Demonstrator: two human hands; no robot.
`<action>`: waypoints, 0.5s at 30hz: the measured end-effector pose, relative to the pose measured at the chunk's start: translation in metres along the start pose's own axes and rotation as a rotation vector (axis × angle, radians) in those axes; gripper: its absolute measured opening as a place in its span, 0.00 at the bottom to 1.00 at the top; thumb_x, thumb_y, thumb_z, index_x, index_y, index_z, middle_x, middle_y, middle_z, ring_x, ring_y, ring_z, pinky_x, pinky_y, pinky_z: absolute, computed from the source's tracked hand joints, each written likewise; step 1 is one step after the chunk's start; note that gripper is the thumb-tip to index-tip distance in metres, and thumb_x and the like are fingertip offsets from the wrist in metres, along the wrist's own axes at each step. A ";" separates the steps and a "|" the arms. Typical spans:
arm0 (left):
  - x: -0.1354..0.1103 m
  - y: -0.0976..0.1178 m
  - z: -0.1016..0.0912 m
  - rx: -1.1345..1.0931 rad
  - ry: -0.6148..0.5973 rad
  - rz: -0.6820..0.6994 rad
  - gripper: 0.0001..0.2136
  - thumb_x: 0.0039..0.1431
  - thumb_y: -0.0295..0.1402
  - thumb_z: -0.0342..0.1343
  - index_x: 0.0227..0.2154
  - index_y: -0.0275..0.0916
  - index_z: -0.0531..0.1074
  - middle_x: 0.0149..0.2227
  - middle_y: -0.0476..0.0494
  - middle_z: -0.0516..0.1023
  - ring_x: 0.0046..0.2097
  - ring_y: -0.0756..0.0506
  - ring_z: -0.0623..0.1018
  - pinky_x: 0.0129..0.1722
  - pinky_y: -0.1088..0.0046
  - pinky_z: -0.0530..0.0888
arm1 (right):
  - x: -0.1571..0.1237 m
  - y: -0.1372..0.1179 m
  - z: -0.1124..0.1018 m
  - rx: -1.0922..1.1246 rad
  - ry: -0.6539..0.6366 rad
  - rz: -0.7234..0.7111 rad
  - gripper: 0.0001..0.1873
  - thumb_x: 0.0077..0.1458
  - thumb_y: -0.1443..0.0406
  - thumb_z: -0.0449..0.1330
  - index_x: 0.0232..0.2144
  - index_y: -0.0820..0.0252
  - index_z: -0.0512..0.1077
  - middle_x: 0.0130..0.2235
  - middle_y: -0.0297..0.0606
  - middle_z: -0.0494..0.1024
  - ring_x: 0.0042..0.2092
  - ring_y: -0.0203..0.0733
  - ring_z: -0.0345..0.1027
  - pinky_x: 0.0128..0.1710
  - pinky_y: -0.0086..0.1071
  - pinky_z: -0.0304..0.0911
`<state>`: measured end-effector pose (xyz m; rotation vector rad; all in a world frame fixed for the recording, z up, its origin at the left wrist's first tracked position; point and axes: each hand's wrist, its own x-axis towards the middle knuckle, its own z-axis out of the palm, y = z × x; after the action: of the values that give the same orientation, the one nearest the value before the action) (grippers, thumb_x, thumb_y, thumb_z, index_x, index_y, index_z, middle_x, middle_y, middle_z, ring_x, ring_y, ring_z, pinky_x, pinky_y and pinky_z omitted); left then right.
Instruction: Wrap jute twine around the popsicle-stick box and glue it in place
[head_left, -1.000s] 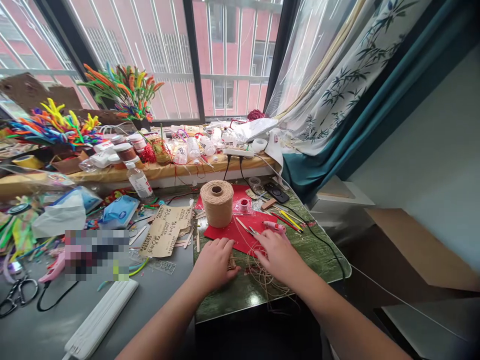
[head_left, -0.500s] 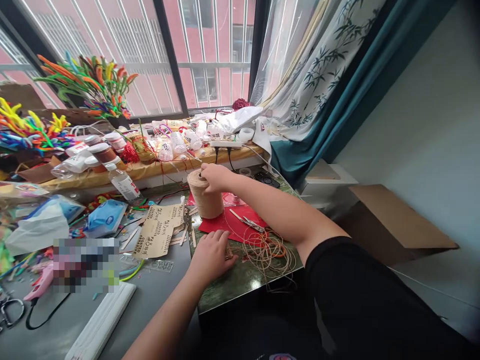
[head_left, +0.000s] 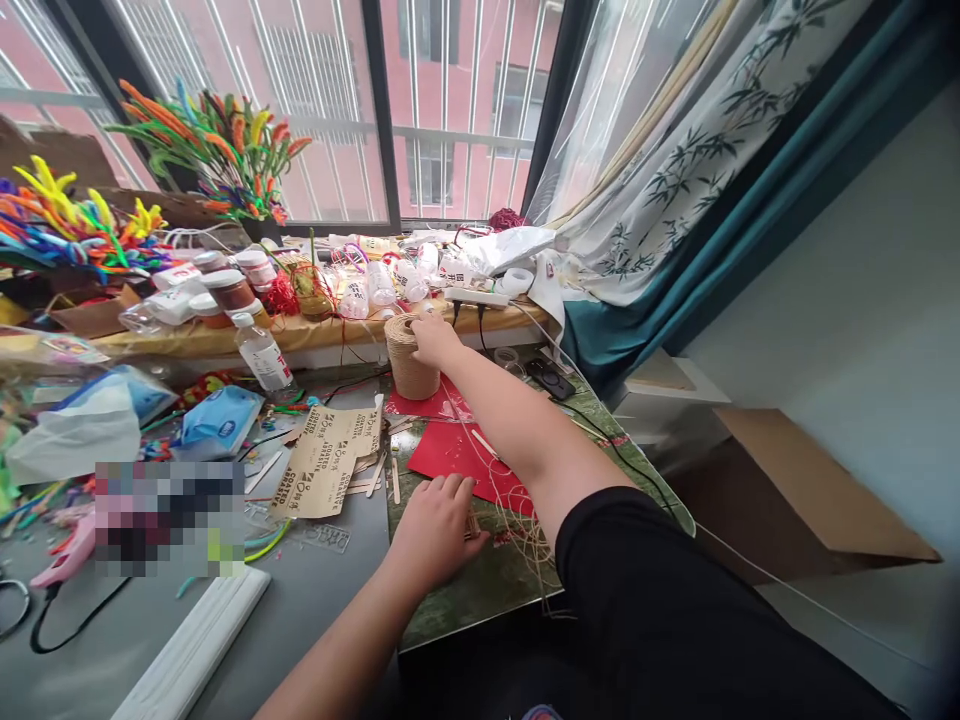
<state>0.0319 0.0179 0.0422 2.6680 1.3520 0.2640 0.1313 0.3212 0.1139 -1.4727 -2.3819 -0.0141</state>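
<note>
My right hand (head_left: 433, 340) grips the top rim of a spool of twine (head_left: 414, 372), fingers at its core hole. The spool stands upright at the back of the green-topped table, on a red sheet. Close to the front, my left hand (head_left: 439, 525) rests with curled fingers around a small brownish thing (head_left: 472, 522), mostly hidden by the palm. A second red sheet (head_left: 442, 452) lies between the hands. Loose twine (head_left: 531, 535) is heaped right of my left hand, partly behind my right arm.
Left of the spool are a sandpaper sheet (head_left: 322, 465), wooden sticks (head_left: 396, 480) and a clear bottle (head_left: 262, 358). A power strip (head_left: 476, 298) sits on the cluttered sill. A phone (head_left: 551, 380) lies right of my forearm. An open cardboard box (head_left: 817, 480) stands at right.
My right hand has moved the spool back, off the nearer red sheet toward the sill. The scissors are now hidden behind my right arm. My left hand stays near the front, and the view has shifted.
</note>
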 end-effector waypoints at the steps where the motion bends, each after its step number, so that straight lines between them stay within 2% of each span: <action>1: 0.000 0.000 0.000 -0.004 0.000 -0.001 0.33 0.57 0.50 0.64 0.61 0.37 0.67 0.52 0.35 0.77 0.52 0.33 0.75 0.52 0.54 0.69 | -0.010 0.004 0.004 0.029 0.037 0.015 0.28 0.55 0.61 0.70 0.56 0.63 0.72 0.62 0.51 0.68 0.66 0.59 0.57 0.65 0.48 0.58; 2: 0.000 -0.001 -0.001 -0.007 0.000 -0.003 0.33 0.57 0.50 0.64 0.61 0.37 0.67 0.51 0.35 0.77 0.52 0.33 0.75 0.52 0.54 0.69 | -0.022 0.007 0.010 0.059 0.076 0.038 0.28 0.60 0.59 0.66 0.60 0.62 0.69 0.63 0.51 0.67 0.66 0.57 0.57 0.66 0.47 0.57; 3: 0.000 -0.001 -0.001 -0.008 -0.002 -0.002 0.32 0.58 0.50 0.63 0.61 0.37 0.68 0.51 0.35 0.77 0.51 0.33 0.75 0.51 0.54 0.70 | -0.036 0.011 0.017 0.171 0.148 0.140 0.25 0.65 0.60 0.60 0.62 0.60 0.67 0.63 0.50 0.68 0.66 0.54 0.58 0.66 0.44 0.56; 4: 0.001 -0.001 -0.002 -0.009 -0.005 0.000 0.32 0.58 0.50 0.63 0.60 0.38 0.68 0.51 0.35 0.77 0.51 0.33 0.76 0.51 0.54 0.70 | -0.050 0.013 0.026 0.268 0.190 0.310 0.22 0.68 0.62 0.55 0.62 0.58 0.66 0.63 0.48 0.69 0.66 0.50 0.59 0.66 0.41 0.56; 5: 0.001 -0.001 -0.002 -0.010 -0.008 0.001 0.31 0.58 0.49 0.63 0.60 0.38 0.68 0.51 0.35 0.77 0.52 0.34 0.76 0.51 0.55 0.69 | -0.064 0.015 0.037 0.282 0.170 0.406 0.22 0.70 0.65 0.51 0.63 0.61 0.65 0.62 0.51 0.69 0.64 0.50 0.62 0.64 0.41 0.59; 8: 0.001 0.000 -0.003 -0.012 -0.011 -0.012 0.30 0.58 0.48 0.64 0.59 0.40 0.68 0.52 0.35 0.77 0.52 0.34 0.76 0.53 0.55 0.69 | -0.093 0.015 0.070 0.313 0.032 0.571 0.22 0.65 0.69 0.58 0.61 0.67 0.67 0.58 0.58 0.73 0.57 0.53 0.71 0.55 0.42 0.68; 10: 0.002 0.001 -0.003 -0.004 -0.018 -0.022 0.29 0.57 0.47 0.64 0.59 0.40 0.68 0.53 0.36 0.77 0.53 0.34 0.76 0.53 0.55 0.69 | -0.100 0.013 0.084 0.335 -0.061 0.647 0.22 0.64 0.67 0.63 0.59 0.66 0.69 0.57 0.55 0.74 0.54 0.52 0.73 0.52 0.44 0.72; 13: 0.004 0.004 -0.003 0.014 -0.035 -0.022 0.28 0.58 0.46 0.63 0.59 0.40 0.68 0.54 0.35 0.76 0.53 0.33 0.75 0.53 0.54 0.69 | -0.098 0.013 0.089 0.371 -0.179 0.694 0.20 0.67 0.59 0.63 0.58 0.61 0.71 0.57 0.46 0.75 0.53 0.49 0.74 0.51 0.47 0.74; 15: 0.005 0.006 -0.002 0.022 -0.039 -0.021 0.28 0.58 0.45 0.63 0.59 0.41 0.68 0.56 0.35 0.76 0.54 0.33 0.75 0.54 0.54 0.69 | -0.097 0.016 0.084 0.391 -0.242 0.690 0.20 0.68 0.58 0.63 0.57 0.60 0.72 0.57 0.45 0.75 0.53 0.48 0.74 0.51 0.47 0.74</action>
<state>0.0392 0.0189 0.0461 2.6610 1.3791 0.1952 0.1612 0.2598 0.0036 -2.0709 -1.7590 0.7797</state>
